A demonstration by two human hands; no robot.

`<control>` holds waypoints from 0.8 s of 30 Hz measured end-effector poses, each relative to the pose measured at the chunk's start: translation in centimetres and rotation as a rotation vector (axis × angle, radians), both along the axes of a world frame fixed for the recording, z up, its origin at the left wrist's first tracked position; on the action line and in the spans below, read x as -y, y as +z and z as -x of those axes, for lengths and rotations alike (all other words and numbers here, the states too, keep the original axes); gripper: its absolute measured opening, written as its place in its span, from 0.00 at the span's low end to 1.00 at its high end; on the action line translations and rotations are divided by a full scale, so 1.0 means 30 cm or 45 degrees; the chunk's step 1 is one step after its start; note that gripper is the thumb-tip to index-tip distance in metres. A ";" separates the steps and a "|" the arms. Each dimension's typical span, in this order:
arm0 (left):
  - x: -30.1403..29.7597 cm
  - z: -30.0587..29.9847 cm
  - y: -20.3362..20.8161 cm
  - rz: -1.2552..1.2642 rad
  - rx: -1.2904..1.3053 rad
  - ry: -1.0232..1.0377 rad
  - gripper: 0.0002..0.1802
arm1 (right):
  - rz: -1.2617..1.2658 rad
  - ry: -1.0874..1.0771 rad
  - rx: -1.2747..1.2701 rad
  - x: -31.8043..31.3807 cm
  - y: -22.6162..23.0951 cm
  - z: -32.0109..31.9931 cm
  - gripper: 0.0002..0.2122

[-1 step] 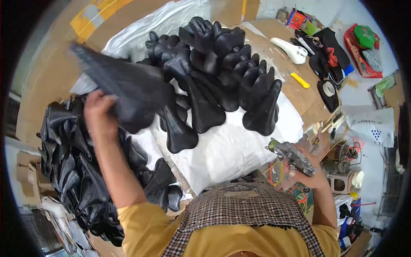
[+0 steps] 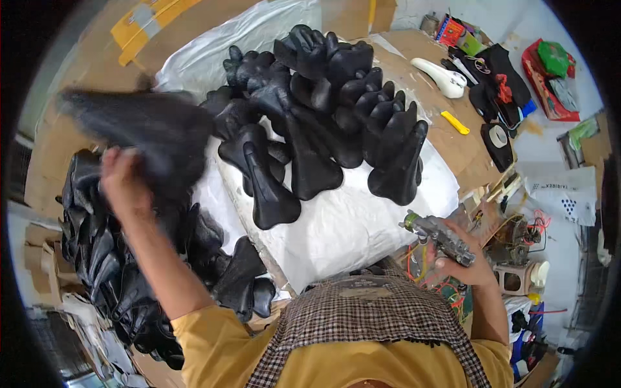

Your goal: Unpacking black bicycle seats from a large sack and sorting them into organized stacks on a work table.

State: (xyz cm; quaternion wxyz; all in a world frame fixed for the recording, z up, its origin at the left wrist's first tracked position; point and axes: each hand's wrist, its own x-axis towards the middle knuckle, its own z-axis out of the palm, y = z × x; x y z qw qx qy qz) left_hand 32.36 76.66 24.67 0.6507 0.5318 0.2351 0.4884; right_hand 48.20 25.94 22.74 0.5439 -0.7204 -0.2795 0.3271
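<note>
My left hand (image 2: 125, 181) grips a black bicycle saddle cover (image 2: 145, 132), smeared by motion, over the left side. Below it lies a heap of black covers (image 2: 110, 239). In my right hand (image 2: 475, 262), near my right hip, is a grey metal hand tool (image 2: 442, 238) with a greenish tip, like a spray gun; its tip points left. Between my hands, a cluster of black bicycle saddles (image 2: 317, 123) rests on a white sheet (image 2: 349, 220). One black saddle (image 2: 272, 194) lies at the cluster's near left, and another (image 2: 398, 165) at its right edge.
A white saddle (image 2: 440, 76) and a yellow cutter knife (image 2: 455, 122) lie on the cardboard at the right. Beyond are a roll of tape (image 2: 497, 136) and a red bag (image 2: 546, 84). Coloured wires and hoses (image 2: 453, 294) hang below my right hand.
My left hand has moved left and slightly down with the saddle cover, away from the cluster, uncovering saddles at its left. My right hand and the tool stay almost still.
</note>
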 end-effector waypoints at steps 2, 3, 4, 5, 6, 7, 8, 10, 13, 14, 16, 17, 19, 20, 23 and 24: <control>-0.161 0.322 0.127 -0.180 0.216 0.310 0.19 | 0.044 0.086 0.010 -0.011 0.015 0.015 0.29; -0.191 0.461 0.132 -0.149 0.332 0.560 0.22 | 0.041 0.146 0.029 -0.009 0.021 0.019 0.28; -0.244 0.591 0.112 -0.117 0.453 0.802 0.25 | 0.024 0.175 0.027 -0.011 0.017 0.025 0.28; -0.258 0.644 0.049 -0.044 0.344 0.899 0.26 | 0.110 0.136 -0.024 -0.017 0.007 0.036 0.28; -0.265 0.676 -0.017 0.029 0.234 0.996 0.28 | 0.194 0.099 -0.076 -0.017 -0.003 0.045 0.27; -0.223 0.592 -0.145 -0.075 0.201 0.790 0.27 | 0.207 0.085 0.059 -0.003 -0.041 0.040 0.27; -0.185 0.508 -0.224 0.053 0.208 0.591 0.23 | 0.211 0.083 0.066 -0.005 -0.026 0.038 0.27; -0.050 0.287 -0.390 0.209 0.096 0.277 0.17 | -0.084 -0.126 -0.008 -0.041 0.018 0.040 0.28; 0.127 -0.052 -0.635 0.439 -0.335 -0.188 0.16 | -0.222 -0.166 -0.007 -0.075 0.100 0.048 0.29; 0.210 -0.186 -0.662 0.600 -0.312 -0.408 0.16 | -0.236 -0.173 0.031 -0.070 0.119 0.045 0.29; 0.287 -0.373 -0.793 0.554 -0.482 -0.493 0.21 | -0.164 -0.145 0.006 -0.039 0.084 0.063 0.29; 0.281 -0.417 -0.878 0.343 -0.620 -0.498 0.28 | -0.083 -0.052 0.020 -0.026 0.066 0.068 0.29; 0.287 -0.470 -1.020 0.175 -0.778 -0.353 0.28 | 0.092 0.014 -0.108 0.009 0.050 0.081 0.31; 0.290 -0.482 -1.049 0.168 -0.907 -0.331 0.26 | 0.093 0.024 -0.104 0.012 0.048 0.088 0.31; 0.369 -0.502 -0.941 0.372 -0.788 -0.662 0.26 | -0.028 -0.034 -0.064 0.028 0.016 0.081 0.33; 0.387 -0.476 -0.872 0.371 -0.797 -0.672 0.26 | -0.028 -0.046 -0.072 0.028 0.006 0.076 0.33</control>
